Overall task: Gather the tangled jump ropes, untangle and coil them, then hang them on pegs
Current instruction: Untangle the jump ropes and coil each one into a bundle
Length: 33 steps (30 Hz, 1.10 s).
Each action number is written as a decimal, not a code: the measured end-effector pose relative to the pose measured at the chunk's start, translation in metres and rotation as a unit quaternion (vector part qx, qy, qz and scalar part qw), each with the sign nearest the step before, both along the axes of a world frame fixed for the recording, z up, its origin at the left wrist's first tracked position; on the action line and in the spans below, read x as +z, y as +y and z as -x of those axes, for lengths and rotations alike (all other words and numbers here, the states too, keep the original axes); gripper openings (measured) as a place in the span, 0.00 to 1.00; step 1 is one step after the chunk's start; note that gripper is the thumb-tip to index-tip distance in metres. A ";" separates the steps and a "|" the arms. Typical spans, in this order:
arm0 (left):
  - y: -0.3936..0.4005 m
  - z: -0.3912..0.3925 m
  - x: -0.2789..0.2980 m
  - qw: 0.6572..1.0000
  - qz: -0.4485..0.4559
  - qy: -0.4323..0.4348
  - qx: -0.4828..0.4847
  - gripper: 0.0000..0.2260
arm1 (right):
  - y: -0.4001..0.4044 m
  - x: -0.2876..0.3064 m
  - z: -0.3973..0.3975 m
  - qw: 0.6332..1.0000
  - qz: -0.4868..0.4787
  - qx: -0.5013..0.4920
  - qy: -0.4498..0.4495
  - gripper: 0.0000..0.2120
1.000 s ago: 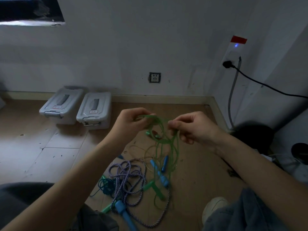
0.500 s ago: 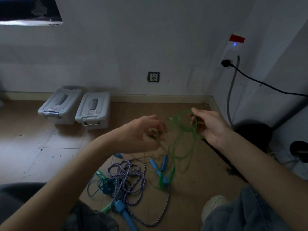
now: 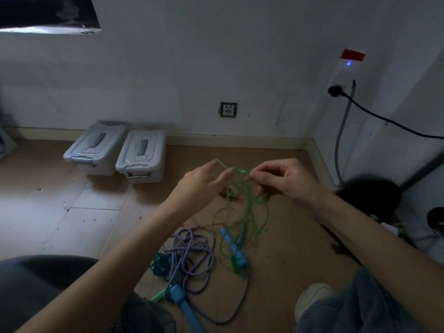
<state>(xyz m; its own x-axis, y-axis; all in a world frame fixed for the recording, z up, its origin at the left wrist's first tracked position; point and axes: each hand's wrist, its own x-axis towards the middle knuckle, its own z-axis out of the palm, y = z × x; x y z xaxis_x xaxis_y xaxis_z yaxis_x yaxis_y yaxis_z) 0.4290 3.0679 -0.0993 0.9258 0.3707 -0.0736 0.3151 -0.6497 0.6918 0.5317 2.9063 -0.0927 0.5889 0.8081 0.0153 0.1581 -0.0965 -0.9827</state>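
Observation:
A thin green jump rope (image 3: 249, 207) hangs in tangled loops between my hands above the floor. My left hand (image 3: 201, 183) pinches a strand of it near the top. My right hand (image 3: 286, 179) pinches the loops close beside it, fingers curled. Its green handle (image 3: 234, 263) dangles near the floor. Below lies a purple-and-white braided rope (image 3: 189, 255) in a loose heap with a blue handle (image 3: 185, 301). A teal rope (image 3: 159, 263) is bunched at its left. Two light blue handles (image 3: 230, 243) lie by the green loops.
Two grey lidded boxes (image 3: 141, 156) stand against the back wall on the left. A black cable (image 3: 384, 118) and a grey cable (image 3: 342, 138) run from a wall power strip at right. A dark round object (image 3: 374, 195) sits in the right corner. My shoe (image 3: 312, 296) is at lower right.
My hands had drawn apart with the green rope stretched between them; now they are close together again, both pinching it near the top. The green loops hang lower and narrower.

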 end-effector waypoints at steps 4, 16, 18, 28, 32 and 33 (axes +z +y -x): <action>-0.015 -0.001 0.003 0.919 0.371 -0.093 0.092 0.27 | 0.001 -0.005 0.004 0.995 0.043 0.078 0.052 0.02; -0.014 0.003 0.022 0.801 0.592 -0.050 0.075 0.12 | 0.002 0.004 0.003 0.989 -0.049 -0.052 0.128 0.08; -0.014 0.003 0.021 0.814 0.572 -0.061 0.081 0.13 | -0.001 0.010 0.000 0.979 -0.079 -0.016 0.187 0.08; -0.019 -0.001 0.011 0.884 0.419 -0.137 0.154 0.10 | 0.005 0.012 0.004 0.993 0.090 -0.079 0.017 0.13; -0.027 -0.003 0.005 0.910 0.370 -0.133 0.134 0.06 | 0.007 0.003 0.008 0.966 0.195 -0.041 -0.166 0.11; -0.028 -0.003 0.004 0.913 0.362 -0.132 0.131 0.05 | 0.008 -0.001 0.008 0.959 0.223 -0.022 -0.174 0.08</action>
